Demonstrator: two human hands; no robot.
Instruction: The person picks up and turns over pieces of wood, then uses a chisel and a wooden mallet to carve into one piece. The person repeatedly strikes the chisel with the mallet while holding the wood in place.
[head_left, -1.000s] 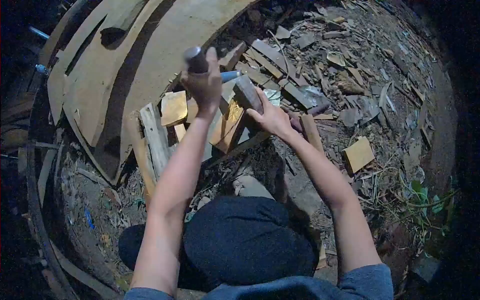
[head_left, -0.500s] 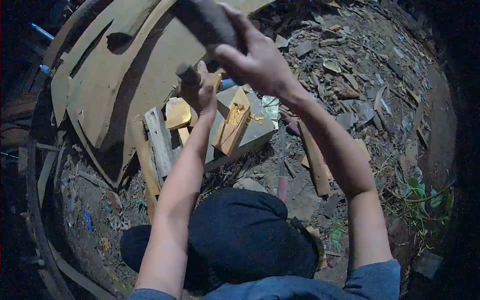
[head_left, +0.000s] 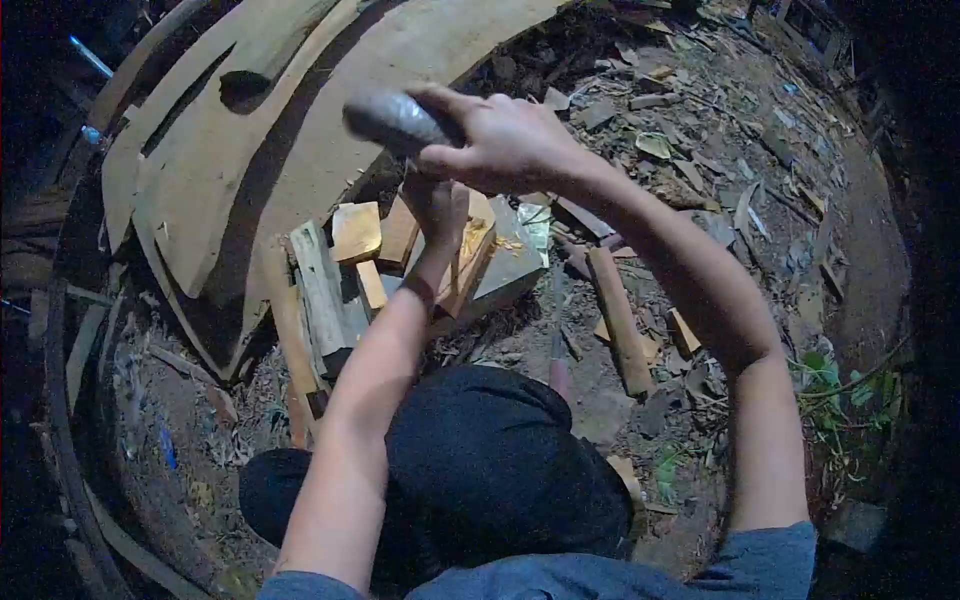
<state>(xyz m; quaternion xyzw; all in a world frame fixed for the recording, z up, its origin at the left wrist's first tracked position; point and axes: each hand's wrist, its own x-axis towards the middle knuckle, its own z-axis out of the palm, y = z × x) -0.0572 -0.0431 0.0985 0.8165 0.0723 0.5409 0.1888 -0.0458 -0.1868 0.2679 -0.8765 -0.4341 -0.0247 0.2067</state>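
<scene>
My right hand [head_left: 500, 140] is wrapped round a thick, dark, rounded block [head_left: 395, 120], which it holds above my left hand [head_left: 438, 210]. The left hand is closed over the carved wooden piece [head_left: 470, 262]; the top of what it grips is hidden under the block. Yellow shavings [head_left: 480, 232] lie in the hollow of that piece, which rests on a grey block [head_left: 512, 268]. Just left of it stand small wood offcuts [head_left: 356, 232].
Large curved wooden slabs [head_left: 330, 130] fill the upper left. A weathered board [head_left: 322, 290] leans beside the offcuts. Right of the work lie a wooden strip [head_left: 620, 320], a pink-handled tool [head_left: 560, 378] and scattered chips. Green leaves [head_left: 825, 375] grow at the right.
The dark block has come down and now covers the top of the tool that showed in my left hand. My left hand has moved right and down, over the carved piece.
</scene>
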